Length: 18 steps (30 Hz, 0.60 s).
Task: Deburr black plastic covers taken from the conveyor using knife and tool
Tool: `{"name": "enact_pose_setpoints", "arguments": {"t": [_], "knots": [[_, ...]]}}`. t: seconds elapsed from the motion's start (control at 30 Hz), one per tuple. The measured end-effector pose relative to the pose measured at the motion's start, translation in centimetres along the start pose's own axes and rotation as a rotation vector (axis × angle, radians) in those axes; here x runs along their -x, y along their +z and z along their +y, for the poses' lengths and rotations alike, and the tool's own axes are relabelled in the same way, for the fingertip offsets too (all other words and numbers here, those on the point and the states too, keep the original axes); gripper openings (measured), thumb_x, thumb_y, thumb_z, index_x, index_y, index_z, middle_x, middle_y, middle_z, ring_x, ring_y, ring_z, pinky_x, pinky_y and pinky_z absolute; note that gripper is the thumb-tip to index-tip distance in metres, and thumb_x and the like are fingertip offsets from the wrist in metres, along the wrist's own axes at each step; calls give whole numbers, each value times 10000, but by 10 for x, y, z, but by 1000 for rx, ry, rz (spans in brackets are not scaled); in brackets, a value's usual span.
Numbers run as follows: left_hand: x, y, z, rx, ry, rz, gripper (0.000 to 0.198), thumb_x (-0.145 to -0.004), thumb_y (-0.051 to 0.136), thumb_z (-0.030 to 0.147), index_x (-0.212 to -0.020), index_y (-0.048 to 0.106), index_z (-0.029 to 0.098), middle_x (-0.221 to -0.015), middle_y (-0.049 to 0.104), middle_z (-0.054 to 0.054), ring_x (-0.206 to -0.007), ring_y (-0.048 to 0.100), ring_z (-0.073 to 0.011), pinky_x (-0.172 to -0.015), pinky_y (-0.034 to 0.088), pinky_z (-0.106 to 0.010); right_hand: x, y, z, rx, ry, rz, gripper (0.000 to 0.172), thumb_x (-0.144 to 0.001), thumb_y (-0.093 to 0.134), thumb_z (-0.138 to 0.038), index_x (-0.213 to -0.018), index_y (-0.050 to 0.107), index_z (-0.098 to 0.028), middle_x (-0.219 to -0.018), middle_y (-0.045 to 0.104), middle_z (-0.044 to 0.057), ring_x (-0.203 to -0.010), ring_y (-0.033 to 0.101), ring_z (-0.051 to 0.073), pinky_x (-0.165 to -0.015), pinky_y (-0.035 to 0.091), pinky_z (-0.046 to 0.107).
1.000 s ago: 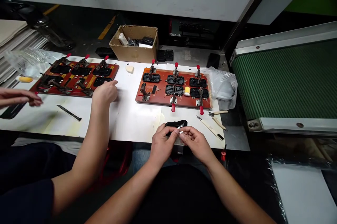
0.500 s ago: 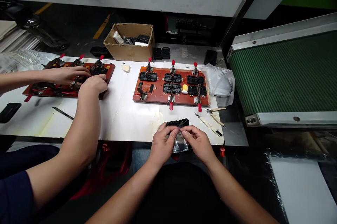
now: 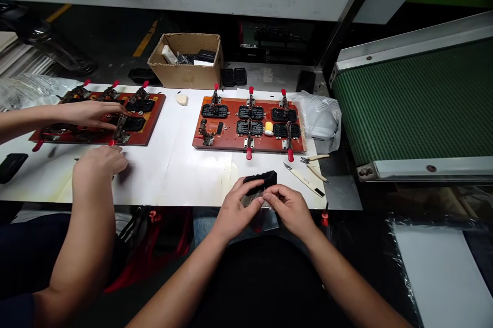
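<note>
My left hand [image 3: 235,208] and my right hand [image 3: 289,207] meet at the near edge of the white table [image 3: 185,174]. Both are closed on a small clear plastic bag [image 3: 266,216] that hangs between them. A black plastic part [image 3: 262,180] lies on the table just beyond my fingers, touching or nearly touching them. Farther out sits an orange jig board [image 3: 246,122] with red-handled clamps and several black parts seated in it.
A co-worker's hands [image 3: 96,164] work at a second jig board [image 3: 96,120] on the left. A knife [image 3: 304,180] and cutters [image 3: 316,161] lie to my right, by a plastic bag [image 3: 319,115]. A cardboard box [image 3: 188,61] stands behind. A green conveyor [image 3: 416,107] runs at right.
My hands have drawn the clear bag down toward the table edge. The co-worker's near hand has left the left board and come down onto the table.
</note>
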State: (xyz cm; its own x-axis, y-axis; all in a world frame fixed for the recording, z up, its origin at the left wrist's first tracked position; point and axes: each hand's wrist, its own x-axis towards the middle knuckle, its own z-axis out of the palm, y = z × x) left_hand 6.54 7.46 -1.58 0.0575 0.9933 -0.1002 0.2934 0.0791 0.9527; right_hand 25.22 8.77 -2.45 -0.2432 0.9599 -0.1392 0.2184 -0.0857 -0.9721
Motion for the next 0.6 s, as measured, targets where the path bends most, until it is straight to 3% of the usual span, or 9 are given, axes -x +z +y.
{"name": "enact_pose_setpoints", "arguments": {"t": [0.07, 0.17, 0.37, 0.6], "knots": [[0, -2, -1, 31, -2, -31, 246, -920, 741, 324, -1158, 797, 299, -1191, 724, -55, -1141, 691, -226, -1025, 541, -352, 0, -3, -3, 81, -61, -54, 204, -1015, 640, -400, -1005, 781, -254, -955, 760, 41, -880, 694, 214, -816, 532, 343], [0, -4, -4, 18, -12, 47, 133, -933, 732, 362, -979, 819, 273, -1066, 743, -50, -1093, 692, -232, -1020, 537, -369, 1, -3, -8, 131, -84, -92, 187, -1004, 640, -349, -1089, 788, -273, -1006, 762, 42, -900, 697, 212, -820, 544, 350], [1, -3, -10, -45, -11, 161, 254, -996, 635, 410, -822, 722, 247, -842, 692, -5, -909, 646, -199, -1085, 472, -407, 8, 7, -5, 44, 37, -78, 209, -949, 698, -363, -1102, 784, -250, -972, 763, 39, -835, 689, 194, -780, 568, 335], [2, 0, -13, -84, 64, 95, 239, -1054, 539, 345, -942, 730, 253, -942, 763, -6, -1010, 684, -199, -1215, 373, -444, 3, 7, -3, -259, 223, -120, 385, -961, 677, -546, -1128, 763, -210, -986, 784, 67, -773, 706, 172, -652, 577, 292]]}}
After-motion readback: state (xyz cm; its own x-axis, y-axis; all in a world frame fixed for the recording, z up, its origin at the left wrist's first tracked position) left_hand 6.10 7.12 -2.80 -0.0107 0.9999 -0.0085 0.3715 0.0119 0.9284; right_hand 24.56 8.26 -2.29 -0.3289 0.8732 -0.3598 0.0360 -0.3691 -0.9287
